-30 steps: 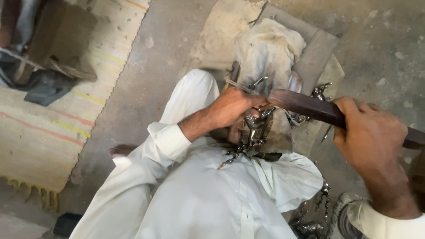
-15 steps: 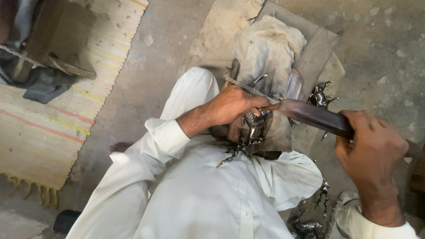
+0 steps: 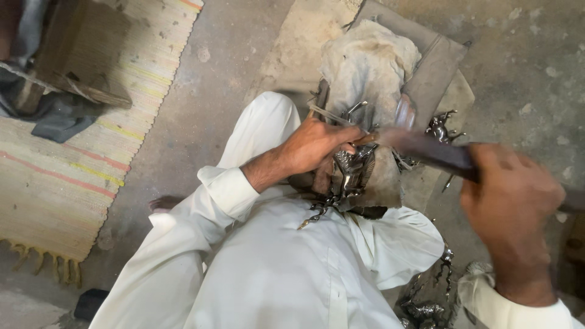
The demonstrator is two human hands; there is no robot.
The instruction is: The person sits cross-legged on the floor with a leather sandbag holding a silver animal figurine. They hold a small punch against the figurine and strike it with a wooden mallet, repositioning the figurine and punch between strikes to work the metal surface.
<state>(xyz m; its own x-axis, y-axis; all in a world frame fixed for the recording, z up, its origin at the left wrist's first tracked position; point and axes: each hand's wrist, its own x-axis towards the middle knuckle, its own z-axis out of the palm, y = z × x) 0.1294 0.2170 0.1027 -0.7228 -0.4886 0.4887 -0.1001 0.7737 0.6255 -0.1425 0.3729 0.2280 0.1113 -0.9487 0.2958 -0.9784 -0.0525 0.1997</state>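
Fingers of the left hand clench a shiny metal piece just below them. Right hand, blurred, grips a long file reaching toward the left hand.

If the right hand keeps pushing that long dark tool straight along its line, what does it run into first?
Most likely the shiny metal piece that the left hand pins on the cloth-covered block. The right hand aims the dark tool leftward, and its tip already seems to reach that piece beside the left fingers, though motion blur leaves depth uncertain.
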